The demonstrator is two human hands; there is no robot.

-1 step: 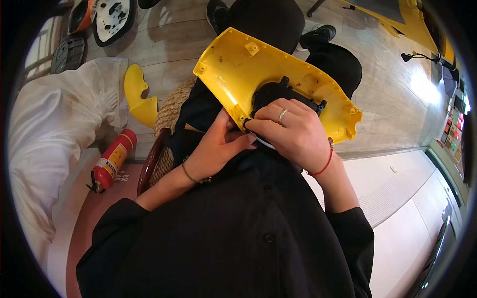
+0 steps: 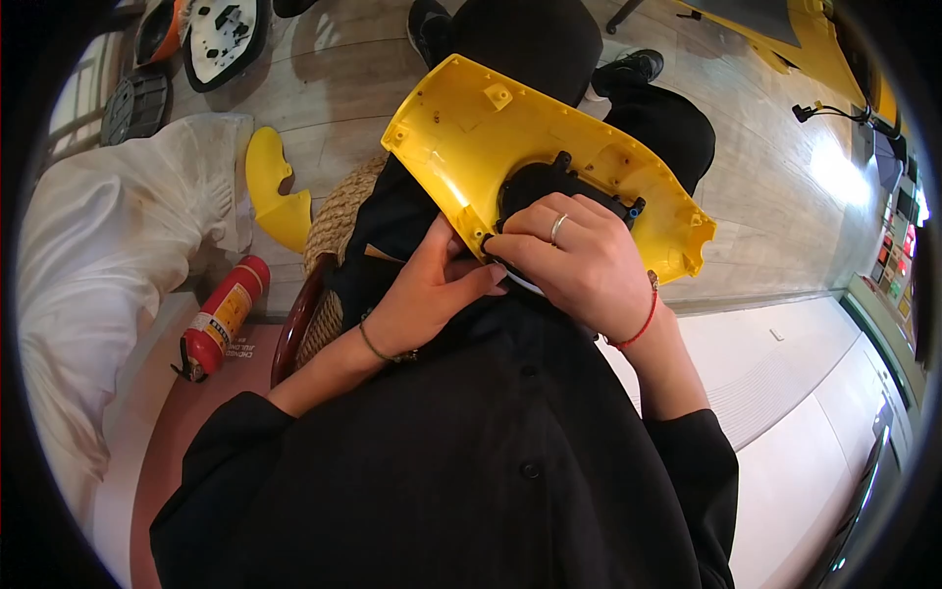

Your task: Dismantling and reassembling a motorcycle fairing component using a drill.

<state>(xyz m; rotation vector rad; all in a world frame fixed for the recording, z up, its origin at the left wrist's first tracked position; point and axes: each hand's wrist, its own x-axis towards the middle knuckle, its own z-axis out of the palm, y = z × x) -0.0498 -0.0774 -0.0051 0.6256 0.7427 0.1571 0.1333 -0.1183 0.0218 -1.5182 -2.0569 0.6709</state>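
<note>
Both hands met at the near edge of a yellow panel (image 2: 471, 147), seen from the head camera. Its hollow inner face was turned up, and it lay across the person's lap, over black trousers (image 2: 677, 142). On the left side, the left hand (image 2: 432, 285) had its fingers passing behind the panel's edge and its thumb pointing toward the right hand (image 2: 579, 260). That one was bent over a black housing (image 2: 530, 187) set inside the panel, fingers curled, index finger reaching to a small fixing point near the edge. Whether either hand was pinching something or merely pressing, I could not tell.

By my reading, the step in hand was fitting or checking the housing at that corner. The next move called for the left hand to steady the edge while the right fingertips bore on the one spot, without flexing the plastic.

Much was covered. The right hand hid the near part of the housing, and the left fingertips were out of sight behind the panel. A pale rim (image 2: 527, 286) showed below the hands, perhaps part of the housing, though too little was visible to be sure. A yellow body (image 2: 790, 34) at the upper right was cut off by the lens edge, and the shelves at the far right were too warped to make out.
</note>
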